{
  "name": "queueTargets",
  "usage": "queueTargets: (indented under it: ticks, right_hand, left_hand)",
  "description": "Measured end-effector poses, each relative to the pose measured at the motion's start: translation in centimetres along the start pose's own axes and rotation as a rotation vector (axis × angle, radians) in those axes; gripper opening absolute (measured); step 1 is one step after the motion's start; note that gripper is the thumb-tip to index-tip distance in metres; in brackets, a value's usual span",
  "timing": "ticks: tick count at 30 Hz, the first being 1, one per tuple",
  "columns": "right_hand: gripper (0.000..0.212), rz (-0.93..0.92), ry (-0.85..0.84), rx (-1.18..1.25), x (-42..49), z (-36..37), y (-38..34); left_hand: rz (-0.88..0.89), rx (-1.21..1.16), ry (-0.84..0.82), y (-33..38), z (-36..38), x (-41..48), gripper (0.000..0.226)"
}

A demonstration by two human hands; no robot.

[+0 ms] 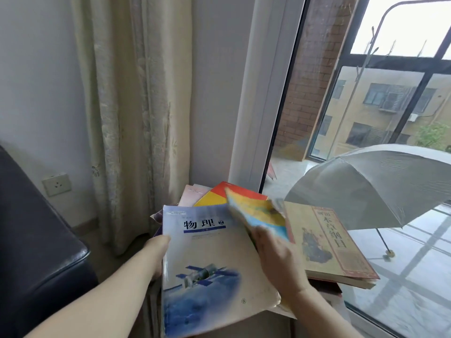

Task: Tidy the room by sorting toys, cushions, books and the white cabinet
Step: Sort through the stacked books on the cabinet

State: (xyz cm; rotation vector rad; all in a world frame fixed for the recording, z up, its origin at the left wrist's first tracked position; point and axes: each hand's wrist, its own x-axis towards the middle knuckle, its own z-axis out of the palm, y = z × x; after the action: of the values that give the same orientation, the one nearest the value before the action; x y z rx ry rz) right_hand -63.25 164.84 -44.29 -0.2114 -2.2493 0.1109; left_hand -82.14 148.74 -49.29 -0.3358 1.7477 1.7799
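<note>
Being gripped at its edge by the left hand (156, 250), the physics textbook (214, 259) is steadied atop the window-side pile (214, 196) so a colourful booklet (258, 213), pinched by the right hand (278, 259), can be sorted.

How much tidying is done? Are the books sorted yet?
Not far. Nothing looks finished: the tan book, the red-and-yellow book and the pink book lie askew in a loose heap. In hand: the left hand grips the blue physics book, the right hand holds a blurred colourful book. Left: stacking the books; toys, cushions and cabinet are out of view.
</note>
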Motion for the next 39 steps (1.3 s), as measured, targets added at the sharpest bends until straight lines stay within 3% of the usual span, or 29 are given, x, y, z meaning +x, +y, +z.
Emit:
queueTargets:
  ticks: [2,3,4,6,8,10,13,18,23,26,29,34,36,39]
  right_hand:
    - [0.011,-0.269,-0.191,0.081,-1.7,1.6,-1.3]
    - [0.023,-0.331,-0.306,0.121,-2.2,2.4,-1.5]
    - [0.041,-0.304,-0.422,0.124,-2.2,2.8,-1.9]
    - [0.071,-0.036,-0.576,0.053,-1.8,3.2,-2.4]
    - [0.056,0.269,-0.649,-0.068,-1.5,3.3,-1.1]
    - [0.044,0.46,-0.745,-0.084,-1.3,3.5,-0.7]
    - [0.06,0.554,-0.853,-0.013,-1.4,3.5,-0.7]
    - [0.082,0.665,-0.819,0.023,-0.6,3.6,-0.1]
    - [0.049,0.995,-0.422,0.713,0.9,2.0,0.1]
    - [0.035,0.992,-0.365,0.734,3.5,-0.3,1.1]
    - [0.027,1.004,-0.288,0.685,5.4,-3.0,3.3]
    - [0.038,1.134,-0.161,0.392,4.2,-5.4,8.6]
    - [0.049,1.107,-0.229,0.166,2.8,-5.9,9.8]
    - [0.056,0.829,-0.501,-0.24,1.6,-5.5,9.4]
  left_hand:
    - [0.016,0.013,-0.015,-1.4,-0.6,5.1,0.068]
    - [-0.005,0.011,-0.045,-2.0,-1.3,6.9,0.084]
    - [-0.016,0.027,-0.081,-2.1,-1.3,6.8,0.084]
    - [-0.037,0.088,-0.12,-0.8,-0.6,1.1,0.064]
    - [0.083,0.141,-0.03,-0.2,-0.1,-2.6,0.037]
    - [0.157,0.2,0.067,-0.4,0.0,-2.7,0.026]
    - [0.227,0.215,0.1,-0.7,0.5,-3.2,0.022]
    - [0.461,0.098,-0.048,1.0,1.4,-5.7,0.016]
    - [0.501,-0.044,-0.14,4.5,2.7,-7.6,0.016]
    - [0.448,-0.066,-0.158,6.6,4.5,-7.8,0.011]
    - [0.414,0.0,-0.194,7.5,7.3,-8.1,0.021]
    - [0.327,0.409,-0.453,5.1,12.4,-9.4,0.044]
    - [0.306,0.492,-0.49,3.4,14.3,-9.9,0.045]
    - [0.33,0.64,-0.435,0.6,15.6,-9.5,0.052]
